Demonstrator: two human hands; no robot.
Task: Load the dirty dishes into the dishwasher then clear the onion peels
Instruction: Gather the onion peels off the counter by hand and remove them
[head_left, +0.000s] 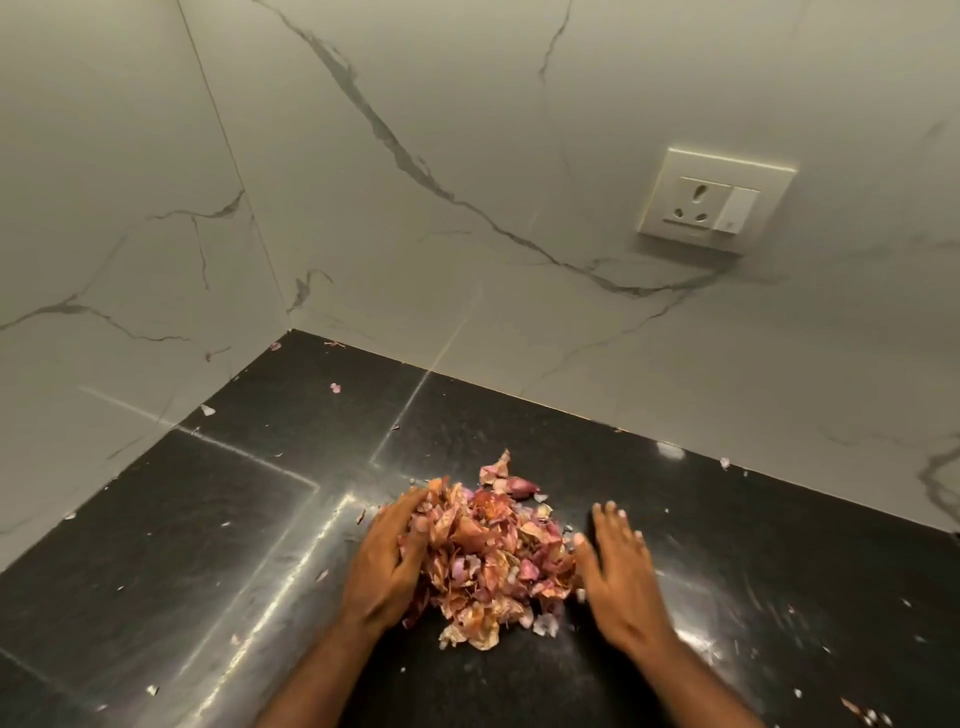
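Pink and papery, the onion peels (488, 556) lie heaped in one loose pile on the black stone tabletop (208, 545), toward its near middle and well out from the corner where two white marble walls (467, 260) meet. The left hand (387, 564) presses against the pile's left side, its fingers (410, 512) gently curved along the heap and partly sunk into the peels, cupping rather than pinching them. The right hand (621, 577) lies palm down on the tabletop just beside the pile's right edge, its fingers straight and slightly spread, the thumb touching the outermost peels; it is a little blurred. Both forearms reach in from the bottom edge of the view. Small stray bits of peel (335, 387) dot the dark surface around the heap, some near the far corner, some along the right wall and at the lower right. A white wall socket with a switch (714, 200) sits on the right-hand wall, well above the tabletop.
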